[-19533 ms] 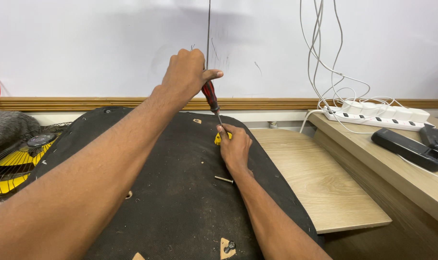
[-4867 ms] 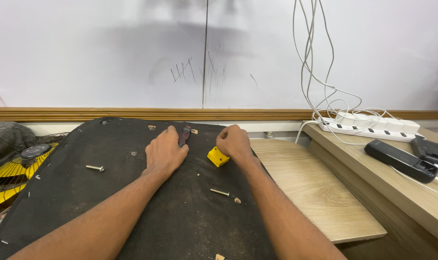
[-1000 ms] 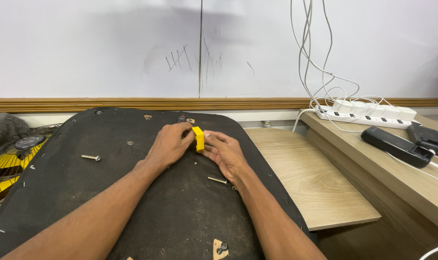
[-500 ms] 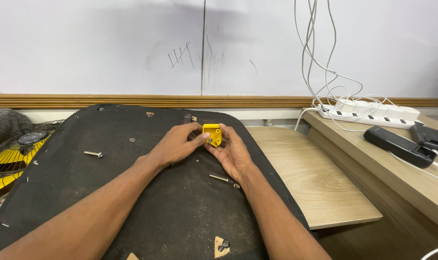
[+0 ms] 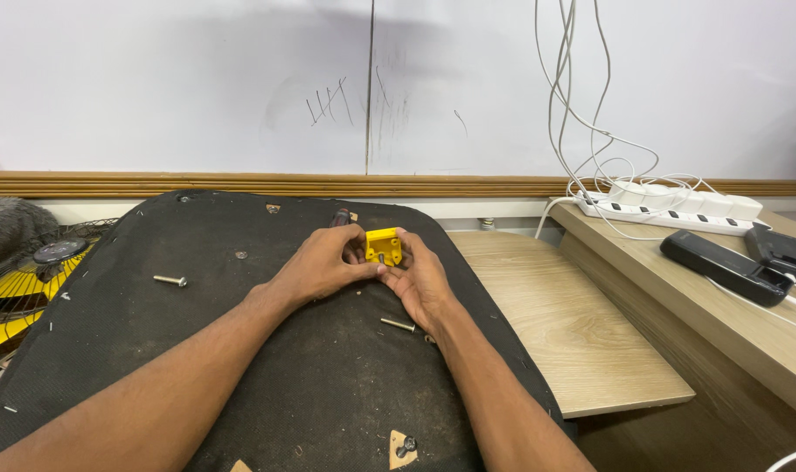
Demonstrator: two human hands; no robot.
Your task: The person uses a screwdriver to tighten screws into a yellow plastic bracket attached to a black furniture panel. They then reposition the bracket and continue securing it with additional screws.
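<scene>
Lying far left on the black fabric panel is a loose bolt. Further right, the left hand and right hand pinch a small yellow bracket between their fingertips, just above the panel near its top edge. Another bolt lies beside the right wrist; a white power strip sits far right.

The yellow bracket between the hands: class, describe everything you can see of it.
The yellow bracket is a small, squarish piece, seemingly plastic, with raised side walls and a recessed middle. It sits near the far edge of the black fabric-covered panel. The left hand and the right hand pinch it from either side with their fingertips.
</scene>
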